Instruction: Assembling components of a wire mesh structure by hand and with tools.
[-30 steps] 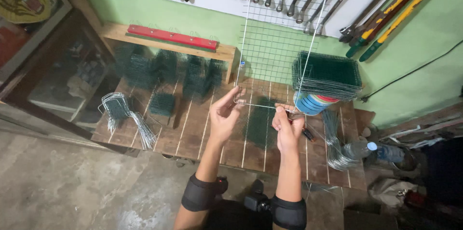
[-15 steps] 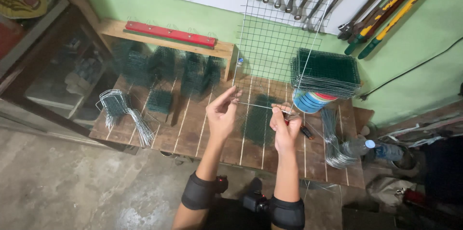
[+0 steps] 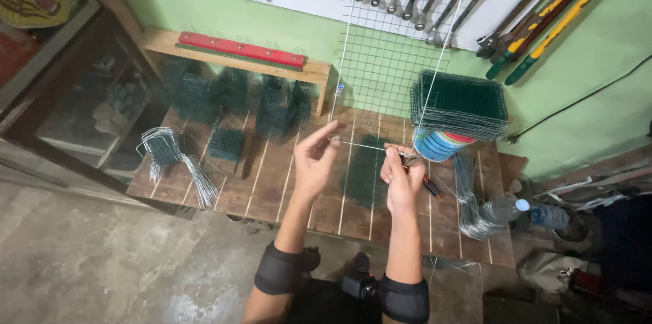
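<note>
Both hands [image 3: 317, 157] [image 3: 402, 176] have lifted the wire mesh panel [image 3: 390, 59] slightly.

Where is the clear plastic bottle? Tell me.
In the head view, the clear plastic bottle lies at the workbench's right edge, beside the wire bundle.

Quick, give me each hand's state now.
Left hand: fingers pinched on the wire mesh panel's bottom edge.
Right hand: closed on pliers at that edge.
</note>
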